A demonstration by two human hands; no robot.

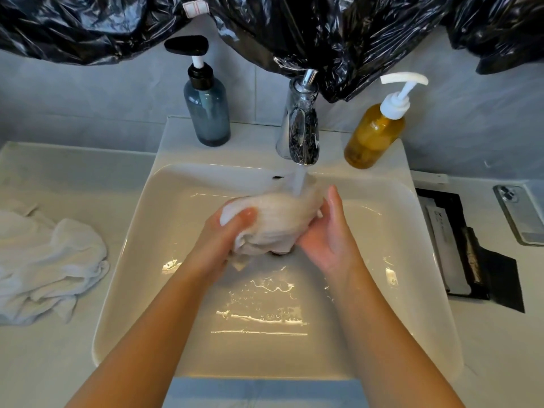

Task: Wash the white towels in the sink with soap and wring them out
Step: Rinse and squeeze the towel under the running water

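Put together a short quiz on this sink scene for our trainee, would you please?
1. True or false: water from the tap falls on the wet towel held between the left hand and the right hand.
2. Where, relative to the sink, does the second towel lie? A. inside it. B. on the counter to its left. C. draped over the tap.
3. Fill in: the pump bottle to the right of the tap looks ____ in colour.
Key: 1 true; 2 B; 3 amber.
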